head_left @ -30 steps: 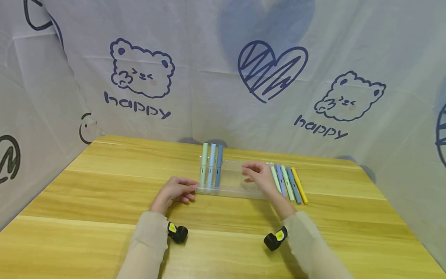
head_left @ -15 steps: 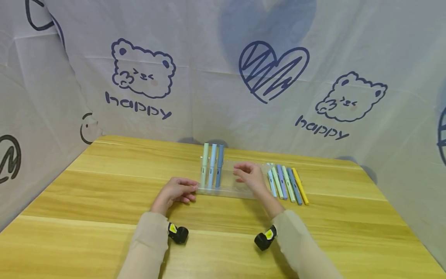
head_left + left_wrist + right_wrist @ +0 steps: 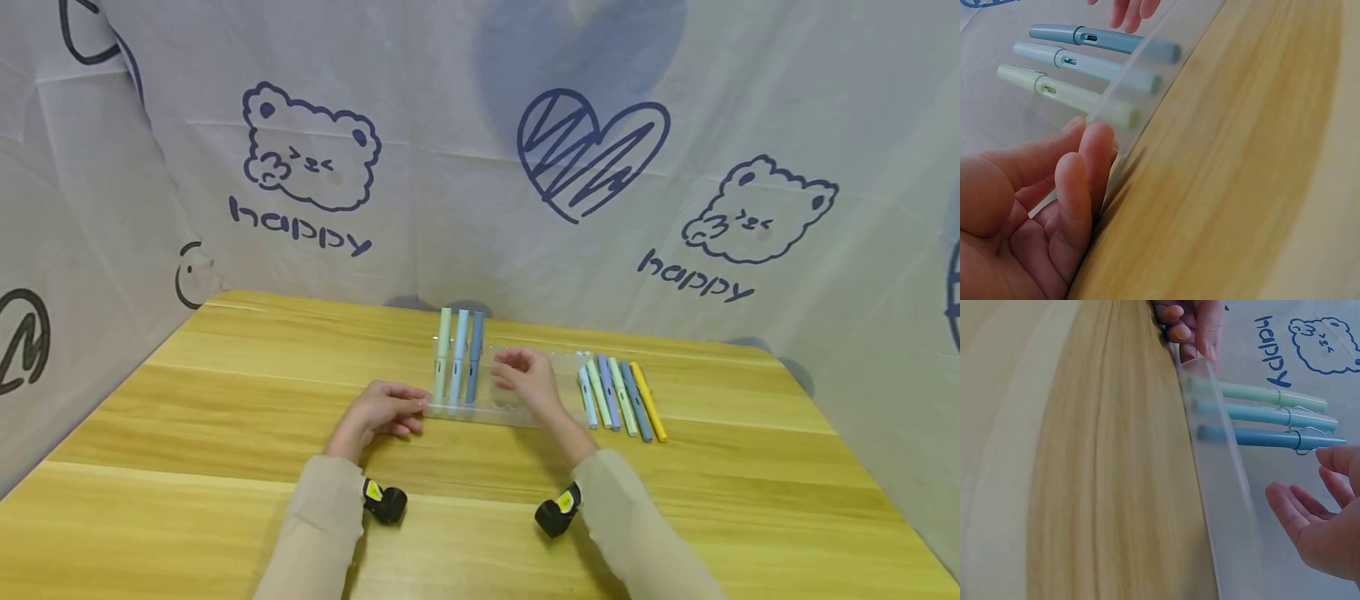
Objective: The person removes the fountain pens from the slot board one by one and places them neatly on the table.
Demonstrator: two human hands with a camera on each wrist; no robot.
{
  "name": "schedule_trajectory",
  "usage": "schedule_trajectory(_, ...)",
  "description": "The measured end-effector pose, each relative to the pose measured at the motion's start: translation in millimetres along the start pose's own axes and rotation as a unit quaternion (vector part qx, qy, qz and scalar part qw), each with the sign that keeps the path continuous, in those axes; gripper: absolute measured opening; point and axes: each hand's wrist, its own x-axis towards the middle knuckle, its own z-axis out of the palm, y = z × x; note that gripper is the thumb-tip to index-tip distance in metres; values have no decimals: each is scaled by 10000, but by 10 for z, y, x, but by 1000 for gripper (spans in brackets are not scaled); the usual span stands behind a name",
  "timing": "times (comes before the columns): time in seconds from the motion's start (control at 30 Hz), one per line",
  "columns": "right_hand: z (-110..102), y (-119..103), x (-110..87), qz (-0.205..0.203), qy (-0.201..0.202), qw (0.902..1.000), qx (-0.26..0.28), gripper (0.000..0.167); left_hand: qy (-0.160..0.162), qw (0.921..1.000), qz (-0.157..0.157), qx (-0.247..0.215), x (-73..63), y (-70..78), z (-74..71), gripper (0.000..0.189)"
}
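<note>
White cloth backdrop (image 3: 450, 262), printed w/ blue bear & heart outlines, hangs behind wood-grain surface (image 3: 225, 517). Clear plastic rack (image 3: 487, 413) sits on surface near far edge, lip facing the person.

L hand (image 3: 384, 408): at rack's front L corner; grip pinches that corner. R hand (image 3: 531, 379): at rack's back panel, just beside dk. blue pen (image 3: 474, 358); grip released, fingers loosely bent, nothing held. Contact w/ that pen: cannot tell.

Six loose pens (image 3: 610, 396) lie side by side on surface at rack's R end. Order, L to R: lt. blue, lt. green, purple, lt. green, blue, yellow.

Near rack's L end, lt. green pen (image 3: 442, 358), lt. blue pen (image 3: 458, 358) & dk. blue pen lean on back panel, lower ends behind lip, small gaps btwn. Smallest detail: barrel windows (image 3: 1090, 39), 1 per racked pen.
</note>
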Motion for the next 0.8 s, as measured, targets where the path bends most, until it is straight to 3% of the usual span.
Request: schedule_trajectory(0.8, 244, 60, 39, -250, 109, 9991, 323, 19, -30, 10000, 41, -12, -13, 6, 9, 30)
